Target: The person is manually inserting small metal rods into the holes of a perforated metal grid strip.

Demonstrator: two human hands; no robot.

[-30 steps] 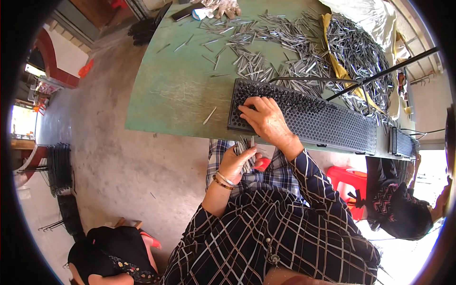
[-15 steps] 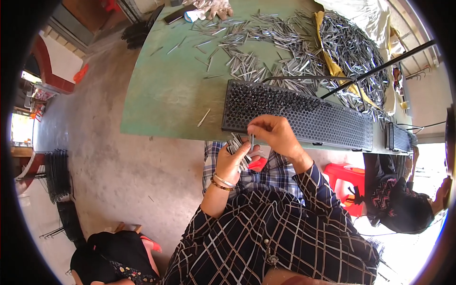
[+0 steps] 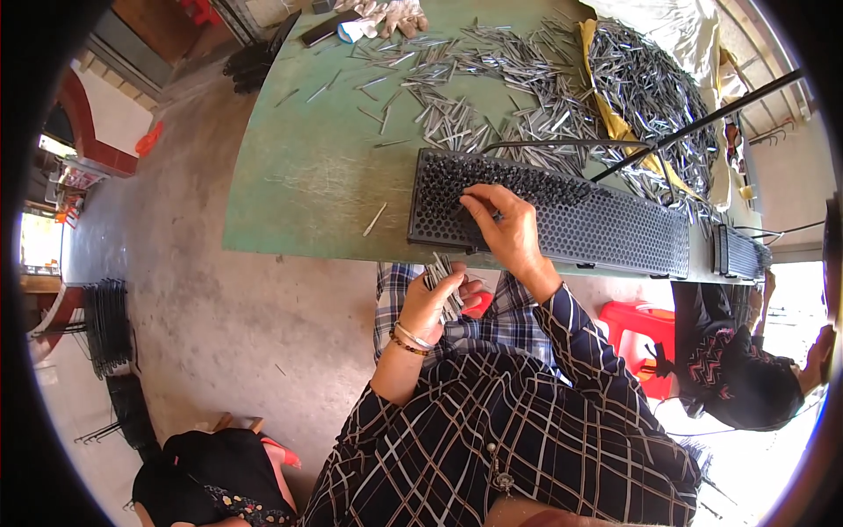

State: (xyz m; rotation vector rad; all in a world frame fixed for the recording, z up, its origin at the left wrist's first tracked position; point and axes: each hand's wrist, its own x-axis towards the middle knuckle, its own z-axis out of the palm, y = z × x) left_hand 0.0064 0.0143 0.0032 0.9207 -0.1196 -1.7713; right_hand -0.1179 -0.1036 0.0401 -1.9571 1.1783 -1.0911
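We get bright daylight, burnt-out glare lower right, bent edges and, far left, probably sheen on the floor (image 3: 98, 211).

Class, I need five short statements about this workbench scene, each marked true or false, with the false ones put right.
1. The left hand holds a bunch of thin grey pieces. True.
2. The bracelets are on the right arm. False: they are on the left.
3. The right hand is at the black tray. True.
4. The red stool stands to the person's left. False: it stands to the person's right.
5. The gloves lie inside the tray. False: they lie at the far side of the green tabletop.
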